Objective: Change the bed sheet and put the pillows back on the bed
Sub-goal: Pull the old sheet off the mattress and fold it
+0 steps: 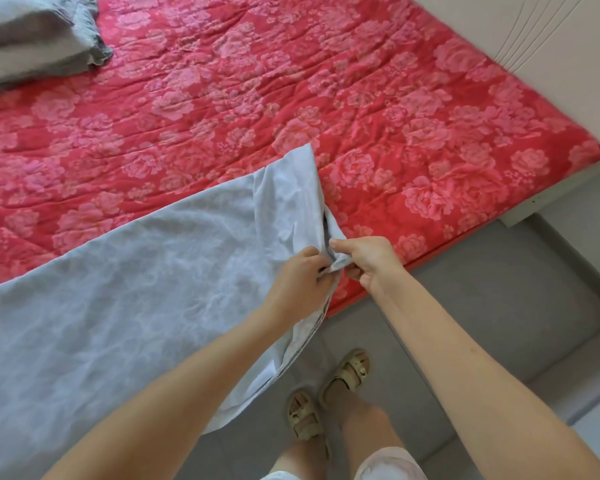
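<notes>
A pale grey bed sheet [136,271] lies folded in layers across the near left part of the bed, its edge hanging over the bedside. The bed is covered by a red quilted pad with pink flowers [361,109]. My left hand [302,278] grips the sheet's layered edge near its corner. My right hand [368,261] pinches the corner fold right beside it, thumb and fingers curled on the cloth. Grey frilled pillows [32,39] are stacked at the far left corner of the bed.
A cream headboard or wall panel [534,46] runs along the right end of the bed. Grey floor tiles [499,306] lie beside the bed where I stand in beige sandals [347,372].
</notes>
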Demonstrator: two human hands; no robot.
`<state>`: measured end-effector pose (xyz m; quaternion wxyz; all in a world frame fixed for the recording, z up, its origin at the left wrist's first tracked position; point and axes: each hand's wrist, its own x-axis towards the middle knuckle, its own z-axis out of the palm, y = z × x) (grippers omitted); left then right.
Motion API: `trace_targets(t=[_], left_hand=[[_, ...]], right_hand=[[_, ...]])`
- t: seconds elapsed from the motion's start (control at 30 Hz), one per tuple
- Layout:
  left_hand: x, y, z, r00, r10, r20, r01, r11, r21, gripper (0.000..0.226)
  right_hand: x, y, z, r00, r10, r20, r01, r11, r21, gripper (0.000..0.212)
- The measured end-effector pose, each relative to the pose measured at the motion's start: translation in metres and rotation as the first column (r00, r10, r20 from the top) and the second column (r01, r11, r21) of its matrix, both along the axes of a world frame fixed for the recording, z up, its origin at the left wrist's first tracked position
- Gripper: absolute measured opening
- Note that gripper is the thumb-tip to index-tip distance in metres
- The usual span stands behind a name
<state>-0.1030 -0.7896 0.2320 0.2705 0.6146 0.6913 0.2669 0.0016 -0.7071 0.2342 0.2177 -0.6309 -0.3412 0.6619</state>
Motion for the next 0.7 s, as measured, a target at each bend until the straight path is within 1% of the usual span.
trace_targets(t=[0.07,0.1,0.17,0.27,0.33,0.4,0.43,0.47,0.5,0.53,0.57,0.6,0.63,0.67,0.7], left_hand=[[-0.010,0.013,0.001,1.000,0.017,0.010,-0.017,1.000,0.014,0.011],[-0.017,0.023,0.002,1.000,-0.018,-0.012,0.018,1.000,0.009,0.010],[-0.030,0.047,0.005,0.984,-0.146,-0.097,0.143,0.989,-0.036,0.010],[-0.036,0.088,0.009,0.921,-0.329,-0.210,0.308,0.943,-0.126,0.013],[-0.037,0.115,0.005,0.881,-0.367,-0.299,0.323,0.928,-0.185,0.018],[-0.040,0.136,-0.003,0.859,-0.366,-0.358,0.284,0.923,-0.261,0.022],[-0.042,0.143,-0.007,0.854,-0.369,-0.366,0.266,0.915,-0.303,0.024],[-0.042,0.147,-0.011,0.852,-0.378,-0.362,0.258,0.905,-0.339,0.025],[-0.040,0.151,-0.014,0.850,-0.390,-0.354,0.261,0.896,-0.360,0.025],[-0.037,0.154,-0.016,0.848,-0.401,-0.346,0.270,0.890,-0.368,0.026],[-0.034,0.156,-0.018,0.848,-0.408,-0.338,0.280,0.887,-0.368,0.025],[-0.029,0.159,-0.018,0.849,-0.412,-0.331,0.287,0.885,-0.366,0.025],[-0.025,0.162,-0.018,0.848,-0.418,-0.327,0.294,0.883,-0.366,0.024],[-0.019,0.164,-0.017,0.844,-0.428,-0.325,0.305,0.879,-0.367,0.024],[-0.015,0.167,-0.017,0.837,-0.443,-0.322,0.319,0.873,-0.370,0.024]], right_hand=[[0.006,0.005,-0.003,1.000,-0.005,-0.011,0.005,1.000,0.023,0.022],[0.011,0.009,-0.005,1.000,-0.018,-0.021,0.018,0.999,0.043,0.023],[0.021,0.017,-0.008,0.999,-0.017,-0.035,0.020,0.996,0.092,0.027],[0.029,0.032,-0.015,1.000,0.027,-0.014,-0.024,0.987,0.160,0.027],[0.034,0.041,-0.022,0.997,0.012,0.071,-0.027,0.974,0.224,0.024],[0.040,0.043,-0.030,0.967,-0.041,0.251,-0.056,0.929,0.366,0.020],[0.043,0.038,-0.035,0.942,-0.083,0.324,-0.083,0.881,0.465,0.017],[0.045,0.030,-0.039,0.920,-0.129,0.370,-0.121,0.804,0.582,0.015],[0.046,0.019,-0.043,0.896,-0.175,0.409,-0.183,0.692,0.698,0.013],[0.046,0.007,-0.049,0.862,-0.209,0.462,-0.277,0.569,0.775,0.011],[0.045,-0.004,-0.057,0.816,-0.225,0.533,-0.395,0.456,0.798,0.007],[0.044,-0.013,-0.066,0.761,-0.237,0.603,-0.509,0.357,0.783,0.004],[0.042,-0.020,-0.075,0.704,-0.252,0.664,-0.599,0.292,0.746,0.006],[0.040,-0.024,-0.083,0.651,-0.272,0.709,-0.659,0.262,0.705,0.011],[0.036,-0.025,-0.087,0.602,-0.300,0.740,-0.695,0.258,0.671,0.015]])
